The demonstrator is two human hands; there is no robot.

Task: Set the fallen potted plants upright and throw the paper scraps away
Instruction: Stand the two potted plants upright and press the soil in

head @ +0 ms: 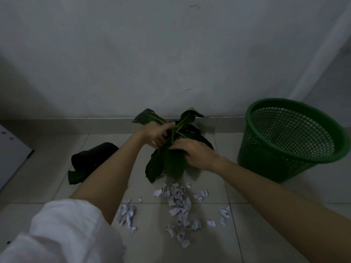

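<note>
A potted plant [167, 164] with broad dark green leaves stands near the wall; its black pot is mostly hidden under the leaves and my hands. My left hand [158, 134] grips the pot's far rim among the stems. My right hand [193, 153] rests on the leaves and pot on the near right side. A second black pot [93, 155] lies on its side to the left, one leaf [76, 176] sticking out toward me. Several crumpled white paper scraps [178, 205] lie scattered on the floor tiles in front of the plant.
A green mesh wastebasket [288, 141] stands at the right, tilted open toward me, close to the plant. The grey wall and skirting run right behind the pots. A white panel edge [11, 149] shows at the far left. My white sleeve fills the lower left.
</note>
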